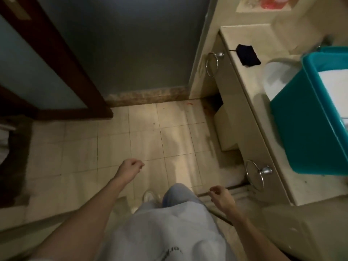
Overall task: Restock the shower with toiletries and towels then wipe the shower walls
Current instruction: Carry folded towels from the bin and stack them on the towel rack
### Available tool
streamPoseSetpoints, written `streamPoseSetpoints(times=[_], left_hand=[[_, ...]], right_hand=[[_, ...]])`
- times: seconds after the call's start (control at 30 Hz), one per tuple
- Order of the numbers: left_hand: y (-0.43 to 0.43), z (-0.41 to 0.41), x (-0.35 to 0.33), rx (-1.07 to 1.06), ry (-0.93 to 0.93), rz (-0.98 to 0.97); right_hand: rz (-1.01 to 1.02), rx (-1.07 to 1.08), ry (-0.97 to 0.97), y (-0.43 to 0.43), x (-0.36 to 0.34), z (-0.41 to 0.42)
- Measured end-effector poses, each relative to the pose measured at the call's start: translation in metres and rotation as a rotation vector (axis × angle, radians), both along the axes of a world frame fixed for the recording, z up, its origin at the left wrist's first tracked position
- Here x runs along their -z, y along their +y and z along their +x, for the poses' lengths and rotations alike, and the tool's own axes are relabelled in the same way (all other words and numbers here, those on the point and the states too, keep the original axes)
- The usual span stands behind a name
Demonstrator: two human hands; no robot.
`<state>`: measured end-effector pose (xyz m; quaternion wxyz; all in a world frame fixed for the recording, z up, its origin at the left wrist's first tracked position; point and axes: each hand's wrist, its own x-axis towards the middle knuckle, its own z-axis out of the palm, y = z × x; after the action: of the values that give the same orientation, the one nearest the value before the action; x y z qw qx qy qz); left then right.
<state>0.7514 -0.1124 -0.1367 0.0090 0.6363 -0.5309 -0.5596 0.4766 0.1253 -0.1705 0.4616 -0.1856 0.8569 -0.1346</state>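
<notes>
Both hands hang empty over the tiled floor [143, 132], the left hand [130, 167] loosely curled and the right hand [219, 194] likewise half-closed on nothing, while the supplies seem to sit in the teal bin [308, 129] on the table [243, 87] to the right, something white showing inside it. The bin appears to overhang the table edge, so a careless one-handed pull could tip it and spill its load. A dark cloth [248, 55] lies farther along the table, two chrome towel rings [212, 63] jut from its front where a sleeve or towel might snag, and a dark-framed door [62, 65] narrows the way ahead.
</notes>
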Motion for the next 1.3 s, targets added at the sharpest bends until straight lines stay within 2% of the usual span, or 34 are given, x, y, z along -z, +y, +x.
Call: streamPoseSetpoints(times=[0.17, 0.4, 0.6, 0.73, 0.87, 1.07, 1.2, 1.3], left_hand=[[-0.057, -0.045, -0.012, 0.155, -0.012, -0.025], [-0.118, -0.087, 0.014, 0.381, -0.172, 0.029], [-0.174, -0.151, 0.014, 0.337, -0.214, 0.057], [-0.207, -0.21, 0.004, 0.359, -0.194, 0.04], [-0.229, -0.264, -0.001, 0.49, -0.189, 0.033], [-0.267, -0.352, 0.007, 0.669, -0.177, 0.048], [-0.291, -0.433, 0.007, 0.847, -0.097, 0.039], [-0.303, -0.502, 0.006, 1.008, -0.019, 0.016]], right_hand=[[0.02, 0.161, -0.059, -0.002, 0.011, -0.01], [0.037, 0.276, -0.09, -0.037, 0.037, -0.066], [-0.054, 0.375, -0.079, -0.11, 0.021, -0.156], [-0.16, 0.385, -0.022, -0.153, -0.01, -0.21], [-0.214, 0.457, -0.025, -0.174, -0.028, -0.243], [-0.147, 0.691, -0.088, -0.164, -0.023, -0.249], [-0.075, 0.782, 0.012, -0.166, -0.031, -0.25], [-0.135, 0.852, 0.11, -0.187, -0.051, -0.26]])
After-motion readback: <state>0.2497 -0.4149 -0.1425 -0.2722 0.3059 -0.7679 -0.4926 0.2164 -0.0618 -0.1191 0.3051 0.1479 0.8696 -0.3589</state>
